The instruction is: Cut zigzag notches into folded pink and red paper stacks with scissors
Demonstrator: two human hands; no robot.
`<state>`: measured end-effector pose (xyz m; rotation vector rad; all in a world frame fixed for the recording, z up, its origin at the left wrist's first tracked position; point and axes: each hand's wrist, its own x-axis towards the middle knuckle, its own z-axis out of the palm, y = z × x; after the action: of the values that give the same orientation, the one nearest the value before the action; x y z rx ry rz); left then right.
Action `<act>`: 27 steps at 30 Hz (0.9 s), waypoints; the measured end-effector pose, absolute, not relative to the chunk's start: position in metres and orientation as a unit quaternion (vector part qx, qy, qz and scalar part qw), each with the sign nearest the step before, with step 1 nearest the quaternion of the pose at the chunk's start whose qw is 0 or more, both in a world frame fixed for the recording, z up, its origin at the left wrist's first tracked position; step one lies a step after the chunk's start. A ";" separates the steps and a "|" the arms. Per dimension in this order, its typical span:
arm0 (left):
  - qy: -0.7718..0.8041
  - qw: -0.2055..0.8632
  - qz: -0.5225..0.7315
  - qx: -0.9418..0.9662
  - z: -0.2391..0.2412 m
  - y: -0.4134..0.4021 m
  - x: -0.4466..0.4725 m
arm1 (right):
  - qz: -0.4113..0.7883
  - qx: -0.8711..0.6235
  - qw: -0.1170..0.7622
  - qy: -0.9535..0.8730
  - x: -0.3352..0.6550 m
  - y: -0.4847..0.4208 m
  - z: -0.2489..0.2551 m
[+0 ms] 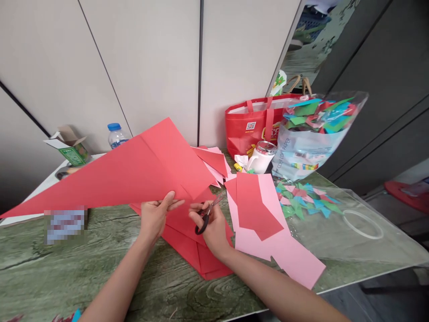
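Observation:
My left hand (156,212) pinches the lower edge of a large red paper sheet (134,165), thumb on top and fingers beneath. The sheet is raised and stretches far to the left in a long point. My right hand (212,223) holds scissors (203,219) with black handles, close to the sheet's lower right corner. Whether the blades touch the paper is hard to see. Below both hands lies a stack of red paper (197,255). To its right, red cut paper (254,205) rests on pink paper (268,250) with notched edges.
At the back stand a red bag (239,129), a white mug (261,158) and a plastic bag of coloured scraps (311,143). More scraps lie in a clear bag (362,250) on the right. A bottle (115,134) and an opened box (73,152) are at back left.

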<state>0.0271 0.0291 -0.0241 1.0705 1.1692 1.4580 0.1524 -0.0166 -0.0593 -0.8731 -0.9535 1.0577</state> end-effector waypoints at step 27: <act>0.524 0.422 0.576 0.465 -0.026 0.016 0.041 | 0.509 -0.397 0.699 -0.307 0.159 -0.007 -0.060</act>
<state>0.0411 0.0163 -0.0264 1.1642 1.3114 1.4420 0.1593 -0.0070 -0.0602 -0.8853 -0.6846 1.1349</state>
